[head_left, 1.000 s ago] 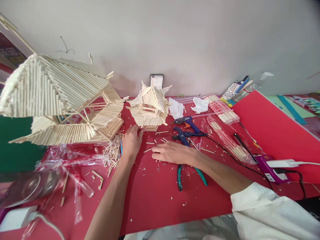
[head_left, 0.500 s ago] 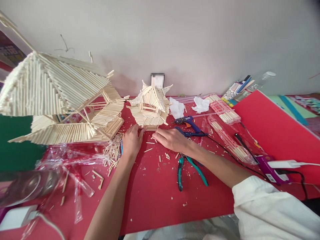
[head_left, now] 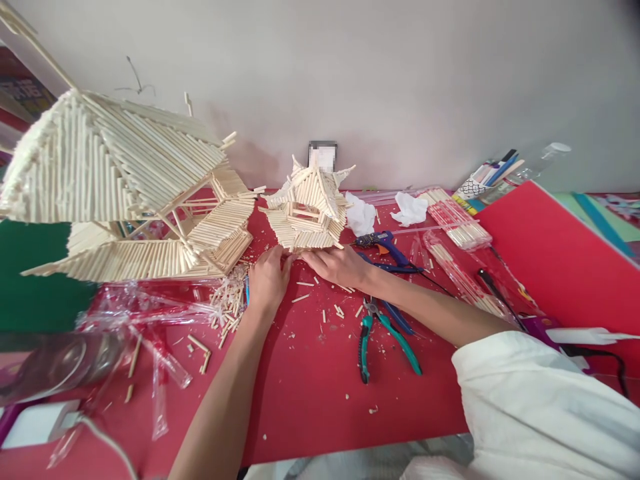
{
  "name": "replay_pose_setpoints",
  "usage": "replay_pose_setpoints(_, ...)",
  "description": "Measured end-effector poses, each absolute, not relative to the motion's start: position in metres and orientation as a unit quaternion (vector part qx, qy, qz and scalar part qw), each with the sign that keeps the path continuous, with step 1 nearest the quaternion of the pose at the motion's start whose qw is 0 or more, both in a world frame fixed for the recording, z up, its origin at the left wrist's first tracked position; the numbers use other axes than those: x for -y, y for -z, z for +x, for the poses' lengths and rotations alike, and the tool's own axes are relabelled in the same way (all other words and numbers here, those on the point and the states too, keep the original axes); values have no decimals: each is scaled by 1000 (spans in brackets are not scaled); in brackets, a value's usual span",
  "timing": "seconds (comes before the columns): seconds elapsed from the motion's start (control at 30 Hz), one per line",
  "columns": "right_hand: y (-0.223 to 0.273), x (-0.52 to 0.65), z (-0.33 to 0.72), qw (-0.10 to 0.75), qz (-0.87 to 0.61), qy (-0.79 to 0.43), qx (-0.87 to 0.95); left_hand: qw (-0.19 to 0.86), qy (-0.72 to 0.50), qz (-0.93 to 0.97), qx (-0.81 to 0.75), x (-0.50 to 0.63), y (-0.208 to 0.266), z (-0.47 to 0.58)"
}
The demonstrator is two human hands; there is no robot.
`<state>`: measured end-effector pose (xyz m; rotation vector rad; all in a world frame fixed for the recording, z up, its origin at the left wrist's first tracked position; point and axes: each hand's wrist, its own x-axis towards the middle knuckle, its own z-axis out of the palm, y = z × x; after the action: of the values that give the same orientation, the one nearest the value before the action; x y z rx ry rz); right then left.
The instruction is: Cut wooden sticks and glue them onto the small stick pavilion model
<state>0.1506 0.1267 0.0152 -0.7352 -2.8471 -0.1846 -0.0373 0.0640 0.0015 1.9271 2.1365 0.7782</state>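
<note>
A small pavilion model (head_left: pixel 314 190) built of thin wooden sticks stands near the wall, with a tiered roof and upturned corners. My left hand (head_left: pixel 269 277) is at its lower front left, fingers bent against the base. From the right, my right hand (head_left: pixel 339 268) reaches to the front of the same base, its fingers curled in close to the left thumb. The fingertips and most of the base are hidden. A larger stick-built house model (head_left: pixel 150 160) stands to the left of my left hand. Short stick offcuts (head_left: pixel 303 293) lie just below my hands.
Right of the pavilion lie a blue glue gun (head_left: pixel 383 243), crumpled white tissues (head_left: pixel 361 215) and packets of sticks (head_left: pixel 457 220). Green-handled pliers (head_left: pixel 367 343) lie nearer the front. Clear plastic wrappers (head_left: pixel 160 373) and a stick pile (head_left: pixel 230 303) are at left; a red board (head_left: pixel 565 267) leans right.
Both hands have moved slightly in against the pavilion's base, which they now cover more. The view has shifted a little. The tools and the larger house stay in place.
</note>
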Motion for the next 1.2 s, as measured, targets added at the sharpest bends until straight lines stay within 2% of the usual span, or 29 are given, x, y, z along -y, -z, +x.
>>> replay_pose_setpoints(0.17, -5, -131, 148, 144, -232, 117, 955, 76, -273, 646, -709, -63, -1, -38)
replay_pose_setpoints(0.27, -2, -131, 149, 166, -204, 110, 958, 73, -281, 646, -706, -64, 1, -38)
replay_pose_setpoints(0.4, -4, -124, 157, 196, -175, 54, 963, 76, -281, 644, -708, -65, 3, -38)
replay_pose_setpoints(0.7, -7, -108, 170, 269, -224, -108, 930, 68, -276, 641, -713, -66, 6, -38)
replay_pose_setpoints(0.83, -13, -105, 175, 245, -211, -108, 940, 67, -272, 643, -713, -65, 3, -37)
replay_pose_setpoints(1.03, -20, -95, 180, 164, -208, -19, 964, 71, -274, 640, -714, -65, 1, -36)
replay_pose_setpoints(1.2, -24, -89, 177, 167, -222, 57, 959, 74, -268, 637, -719, -65, 0, -35)
